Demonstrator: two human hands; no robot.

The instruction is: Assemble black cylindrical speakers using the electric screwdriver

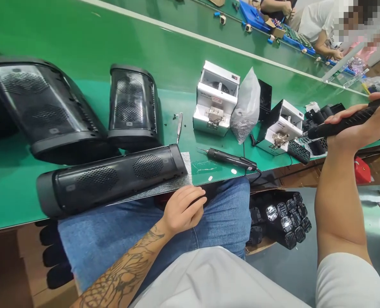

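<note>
At the right, my right hand (363,128) is wrapped round a black electric screwdriver (340,122). Its bit points at the metal pick-up block of the farther white screw feeder (278,128); whether it touches cannot be made out. My left hand (186,209) is closed over my lap by the bench edge, with a small dark piece between its fingers, too hidden to name. Just beyond it, a long black speaker housing (122,177) lies on a grey cloth (180,177). A second electric screwdriver (231,159) rests on the green bench, apart from both hands.
Two larger black speaker housings (45,107) (134,102) stand at the left. Tweezers (180,127) lie near tiny dark parts. Another screw feeder (217,100) stands beside a bag of screws (245,109). Below the bench is a box of black parts (282,220). People work across the bench.
</note>
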